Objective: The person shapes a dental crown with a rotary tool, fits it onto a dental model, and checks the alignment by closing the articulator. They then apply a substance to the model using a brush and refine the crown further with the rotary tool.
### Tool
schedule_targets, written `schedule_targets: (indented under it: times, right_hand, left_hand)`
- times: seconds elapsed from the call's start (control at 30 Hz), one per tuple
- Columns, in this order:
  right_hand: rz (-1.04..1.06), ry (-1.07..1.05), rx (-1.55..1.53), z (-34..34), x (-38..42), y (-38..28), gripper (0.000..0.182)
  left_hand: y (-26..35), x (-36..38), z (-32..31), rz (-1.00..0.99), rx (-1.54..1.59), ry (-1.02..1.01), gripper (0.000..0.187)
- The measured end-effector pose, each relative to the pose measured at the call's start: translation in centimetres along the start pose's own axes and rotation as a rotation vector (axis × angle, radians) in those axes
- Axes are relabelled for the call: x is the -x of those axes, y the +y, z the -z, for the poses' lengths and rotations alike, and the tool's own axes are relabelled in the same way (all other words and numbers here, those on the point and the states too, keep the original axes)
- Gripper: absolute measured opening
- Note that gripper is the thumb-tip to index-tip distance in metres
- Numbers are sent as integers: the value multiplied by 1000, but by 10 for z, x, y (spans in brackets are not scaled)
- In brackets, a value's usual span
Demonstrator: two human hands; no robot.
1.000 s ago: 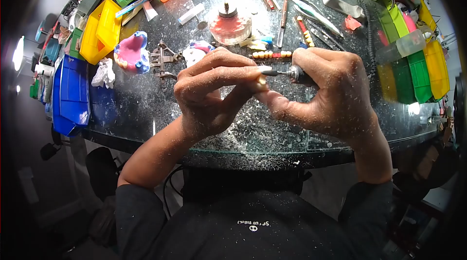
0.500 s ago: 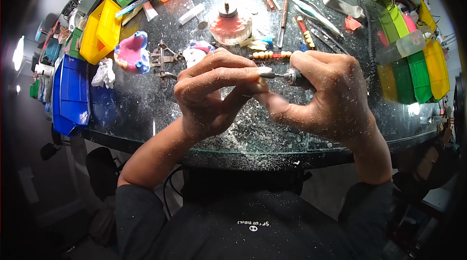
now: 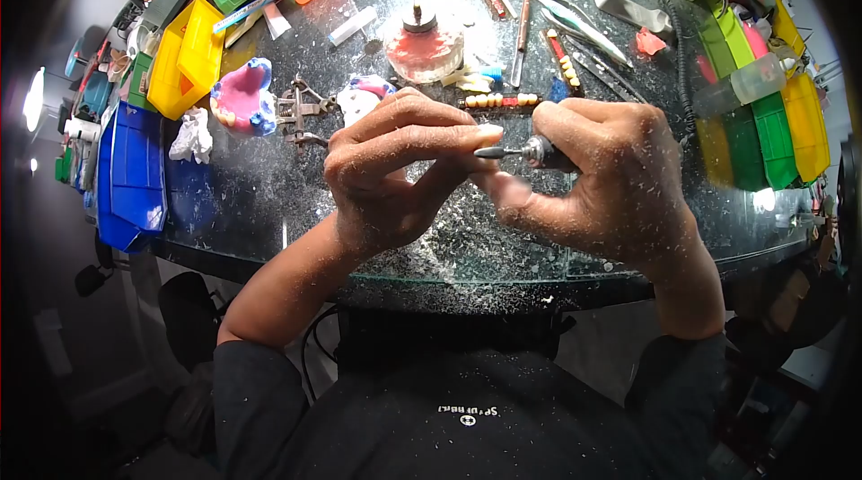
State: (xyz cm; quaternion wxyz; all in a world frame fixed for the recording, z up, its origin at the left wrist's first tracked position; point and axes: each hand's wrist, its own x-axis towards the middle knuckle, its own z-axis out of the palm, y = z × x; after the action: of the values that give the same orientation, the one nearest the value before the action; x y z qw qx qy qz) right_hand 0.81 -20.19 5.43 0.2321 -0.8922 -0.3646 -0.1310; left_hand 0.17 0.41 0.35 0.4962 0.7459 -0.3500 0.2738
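My right hand [image 3: 620, 179] is closed around a rotary handpiece [image 3: 548, 153], its dark grinding bur [image 3: 489, 153] pointing left to the fingertips of my left hand [image 3: 386, 166]. The left fingers are pinched together. Whatever small piece they hold is mostly hidden behind them and the bur. My right thumb reaches across beneath the bur, close to the left fingertips. Pale grinding dust speckles both hands. Just beyond them lies a strip of denture teeth [image 3: 501, 102], with a white and blue dental model [image 3: 361, 98] partly hidden by my left hand.
A pink and blue denture model [image 3: 244, 103] lies beside a metal articulator [image 3: 301, 109] on the left. A glass spirit burner [image 3: 424, 49] stands at centre back. Several tools, including a spatula [image 3: 522, 40], lie behind the hands. Coloured bins [image 3: 135, 175] line both sides; dust covers the bench front.
The bur has dropped slightly and drawn a little toward me, so more of its tip shows below the left index finger. My left hand has barely moved.
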Motion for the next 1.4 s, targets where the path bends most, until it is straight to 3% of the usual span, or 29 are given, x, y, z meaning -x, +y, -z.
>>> schedule_targets:
  times: [0.77,0.87,0.9,0.97,1.0,1.07,1.2,1.3,1.33,1.4]
  right_hand:
    - [31,41,-49,-4,0,3,46]
    - [71,164,-146,9,-7,16,45]
    - [-40,105,-48,27,-9,21,39]
    - [-111,264,-20,44,-21,57,38]
    - [-326,265,72,53,-30,78,37]
    - [-277,304,188,57,-46,131,35]
    - [-172,106,281,35,-65,226,40]
    - [-148,25,262,4,-61,249,37]
    - [-226,12,277,-7,-60,251,36]
    - [-213,122,397,-11,-56,242,38]
  left_hand:
    - [-3,0,0,8,47,21,18]
    - [-1,-1,-4,77,98,63,15]
    - [0,-1,-4,108,117,52,15]
    - [-1,-2,0,165,151,31,13]
    - [-3,-2,1,173,149,19,11]
    - [-7,0,1,165,172,0,11]
    - [-2,-4,4,210,102,-46,11]
    - [-2,-4,3,206,101,-34,12]
    - [-2,-4,4,184,117,-21,12]
    - [0,-6,5,173,176,-7,10]
